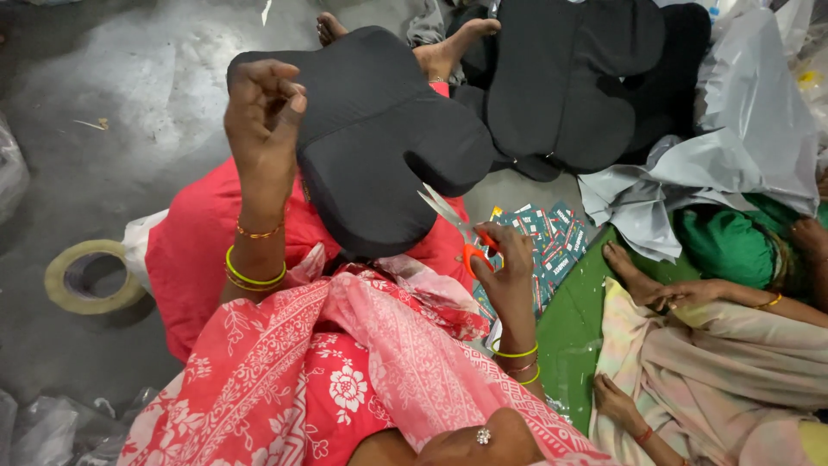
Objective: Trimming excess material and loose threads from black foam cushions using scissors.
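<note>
1. Left hand (263, 108) raised, fingers curled and pinched together on the upper left edge of a black shaped cushion (379, 147).
2. Cushion held over the lap, tilted, resting against the red and pink patterned cloth (345, 371) below.
3. Right hand (509, 259) closed around the orange handles of small scissors (457, 229), fingers through or about the loops; blades slightly parted, pointing up and left, tips at the cushion's lower right edge.
4. Yellow bangles on both wrists.
5. Stack of similar black cushions (578, 78) farther off, beside grey plastic bags (742, 129).
6. Roll of tape (90, 276) on the grey floor at left.
7. Pile of small printed cards (552, 237) just beside the right hand.
8. Another person's hands and bare foot (630, 267) at right, on green sheeting.
</note>
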